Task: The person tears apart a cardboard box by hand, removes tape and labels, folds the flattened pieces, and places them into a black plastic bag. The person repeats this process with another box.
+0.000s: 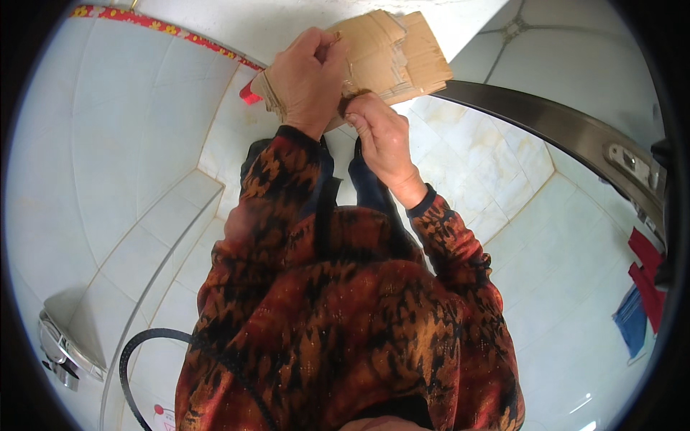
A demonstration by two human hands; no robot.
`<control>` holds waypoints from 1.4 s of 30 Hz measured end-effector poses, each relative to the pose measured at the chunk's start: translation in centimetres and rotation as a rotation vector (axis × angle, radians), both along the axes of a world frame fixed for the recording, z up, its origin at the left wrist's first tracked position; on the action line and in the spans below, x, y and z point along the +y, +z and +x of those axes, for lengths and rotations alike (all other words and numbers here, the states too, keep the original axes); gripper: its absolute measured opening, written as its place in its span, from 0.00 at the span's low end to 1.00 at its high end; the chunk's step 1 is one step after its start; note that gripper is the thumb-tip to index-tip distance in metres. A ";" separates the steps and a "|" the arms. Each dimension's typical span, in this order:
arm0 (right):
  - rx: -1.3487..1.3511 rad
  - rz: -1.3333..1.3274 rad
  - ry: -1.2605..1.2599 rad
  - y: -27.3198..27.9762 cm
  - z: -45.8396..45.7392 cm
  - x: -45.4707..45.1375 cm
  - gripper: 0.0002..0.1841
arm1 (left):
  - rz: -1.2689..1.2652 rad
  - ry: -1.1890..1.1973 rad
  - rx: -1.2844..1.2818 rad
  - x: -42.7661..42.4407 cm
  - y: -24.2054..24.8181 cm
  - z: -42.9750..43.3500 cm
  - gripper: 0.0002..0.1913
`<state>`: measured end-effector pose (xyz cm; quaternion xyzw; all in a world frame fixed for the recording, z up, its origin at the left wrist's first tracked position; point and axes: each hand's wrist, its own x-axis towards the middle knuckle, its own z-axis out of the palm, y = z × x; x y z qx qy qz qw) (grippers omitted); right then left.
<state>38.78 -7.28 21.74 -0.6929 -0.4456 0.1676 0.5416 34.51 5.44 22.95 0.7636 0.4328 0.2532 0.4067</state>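
Observation:
Both hands are at layered, flattened brown cardboard (377,51) with a torn, ragged edge, at the top centre of the head view. My left hand (315,75) lies over its left part, fingers curled in near a crease; torn layers stick out beside the wrist. Just right of it, my right hand (380,129) pinches a small dark brown, fuzzy-looking piece (350,101) at the cardboard's lower edge. What the piece is cannot be told. A red object (250,94) shows partly behind the cardboard's left end.
A white surface (215,19) lies beyond the cardboard, with a red floral strip (161,27) along the left. A dark metal door frame edge (539,110) with a latch plate curves at right. A black hose or cable (126,350) loops at lower left. Red and blue cloths (630,323) hang far right.

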 end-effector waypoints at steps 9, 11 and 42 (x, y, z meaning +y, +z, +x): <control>0.346 -0.129 0.131 1.2 1.3 0.3 0.04 | -0.013 -0.676 -0.090 4.6 3.9 -3.1 0.04; 0.434 -0.135 0.162 1.2 1.6 0.6 0.05 | -0.208 -0.789 -0.037 5.4 4.4 -3.0 0.04; 0.479 0.008 0.223 1.3 2.1 -0.9 0.00 | -0.330 -1.025 0.100 7.1 3.9 -3.6 0.05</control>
